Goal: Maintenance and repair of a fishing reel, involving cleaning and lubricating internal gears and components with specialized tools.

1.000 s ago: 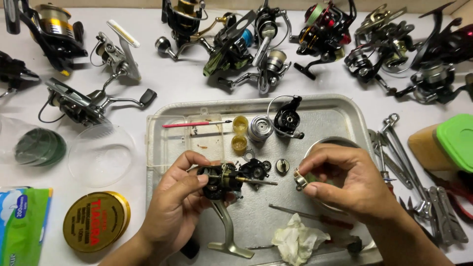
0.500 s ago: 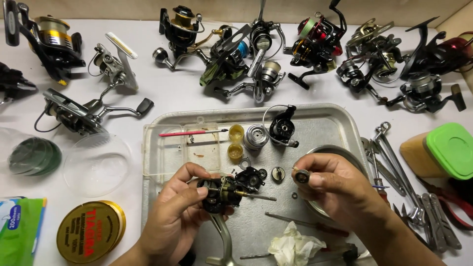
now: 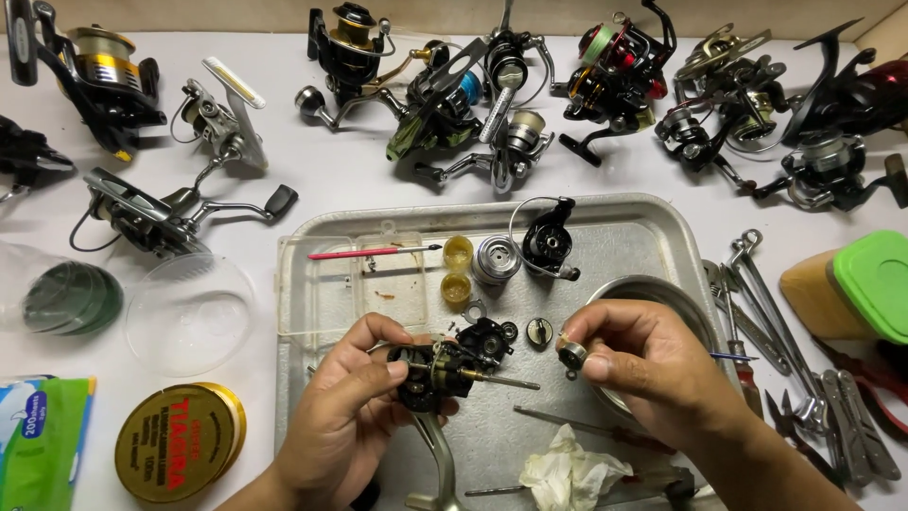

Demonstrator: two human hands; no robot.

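On metal tray (image 3: 312, 312), yellow cups (image 3: 457, 268), spool (image 3: 496, 258), crumpled tissue (image 3: 567, 468)

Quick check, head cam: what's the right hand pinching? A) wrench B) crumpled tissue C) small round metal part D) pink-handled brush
C: the right hand pinches a small round metal part in its fingers over the metal tray, while the pink-handled brush, the crumpled tissue and the wrenches lie untouched.
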